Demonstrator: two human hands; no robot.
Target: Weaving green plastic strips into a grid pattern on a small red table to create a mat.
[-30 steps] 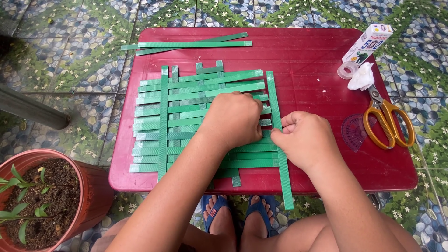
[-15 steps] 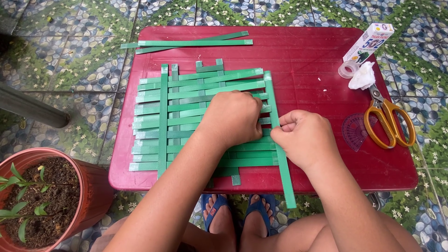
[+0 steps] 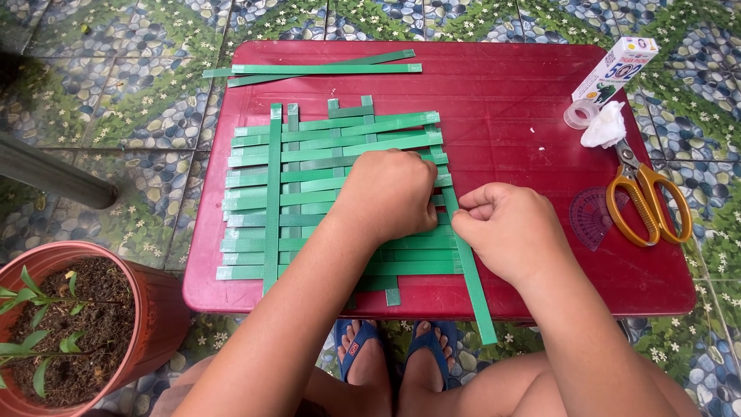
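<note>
On the red counter [image 3: 525,139] lies a woven mat of green strips [image 3: 309,193], and it is only partly made. The horizontal strips are all laid. Two vertical strips are woven in at the left side, and two shorter ones show in the middle. A further vertical strip [image 3: 472,287] stands at the right edge, its lower end hanging over the counter rim. The left hand [image 3: 390,193] presses down on the weave with curled fingers. The right hand [image 3: 509,232] pinches this vertical strip with its fingers closed on it. Between the woven strips, wide gaps are not yet filled. Two spare strips [image 3: 324,69] wait at the far side.
</note>
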